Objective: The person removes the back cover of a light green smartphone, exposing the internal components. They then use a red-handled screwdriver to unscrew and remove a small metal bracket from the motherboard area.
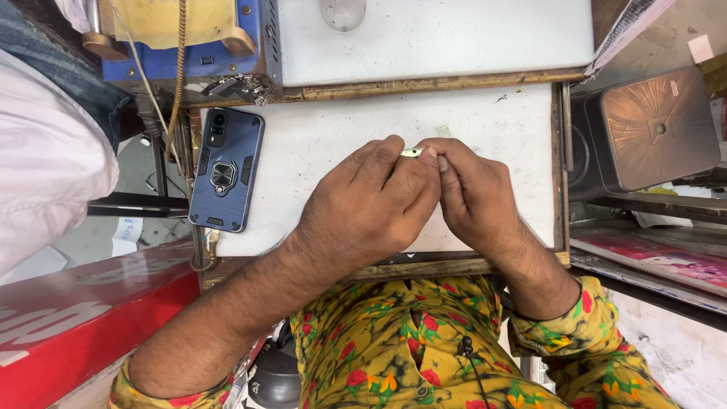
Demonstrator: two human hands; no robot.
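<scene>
White and scuffed, the small desk (492, 129) sits framed in worn wood, with a raised white slab beyond it at twelve o'clock and a blue machine (189, 45) at eleven. Both hands meet over the middle of the desk. The left hand (375, 201) and the right hand (473, 193) press together at the fingertips, each grip pinched shut on a tiny yellowish part (412, 152) that shows between them at twelve o'clock of the knuckles; what it is I cannot tell. At nine o'clock of the hands a phone in a dark blue rugged case (226, 169) lies face down, well apart from them. Off at three o'clock stands a dark metal box (651, 129). Yellow flowered sleeves (560, 333) cover the wrists.
</scene>
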